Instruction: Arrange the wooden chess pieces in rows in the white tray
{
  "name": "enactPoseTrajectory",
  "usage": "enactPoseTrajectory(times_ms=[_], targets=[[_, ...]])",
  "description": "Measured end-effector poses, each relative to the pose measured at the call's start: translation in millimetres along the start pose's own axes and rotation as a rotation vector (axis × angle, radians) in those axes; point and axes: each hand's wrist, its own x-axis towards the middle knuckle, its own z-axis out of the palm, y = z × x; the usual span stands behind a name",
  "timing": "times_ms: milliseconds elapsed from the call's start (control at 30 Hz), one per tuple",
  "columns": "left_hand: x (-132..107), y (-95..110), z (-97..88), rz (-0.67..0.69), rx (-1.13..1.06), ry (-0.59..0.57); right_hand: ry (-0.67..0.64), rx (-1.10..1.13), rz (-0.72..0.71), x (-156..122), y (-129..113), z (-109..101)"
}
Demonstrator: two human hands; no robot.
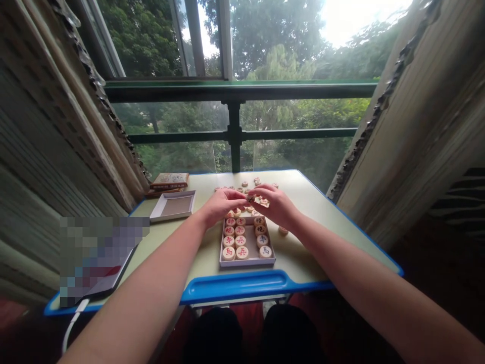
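Above the far end of a shallow box (248,263), a round wooden xiangqi piece (250,199) with a dark character is held between my two hands. My left hand (223,203) pinches it from the left with thumb and fingertips together. From the right, my right hand (277,203) has thumb and fingers closed about the same piece. Inside the box, two columns of red-marked pieces (241,253) fill the left side, and one column of dark-marked pieces (265,252) lines the right wall. A bare strip of box floor shows between them. My hands partly hide loose pieces behind the box.
More loose pieces (245,183) lie toward the table's far edge, and one piece (283,230) sits right of the box. At left are an empty box lid (173,205), a stacked boxed set or books (169,180), and a blurred-out tablet-like device (102,268) with a white cable (74,323).
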Motion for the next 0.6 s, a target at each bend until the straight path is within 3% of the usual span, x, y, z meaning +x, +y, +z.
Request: enactPoseTrajectory(times_ms=[300,600], targets=[[-1.7,2.0,-4.8,-0.062,0.029,-0.112,-0.063,-0.04,0.032,-0.4,-3.1,-1.6],[-1.9,3.7,-7.3,-0.061,-0.044,-0.102,-0.071,0.041,0.05,0.9,-10.6,-3.8]])
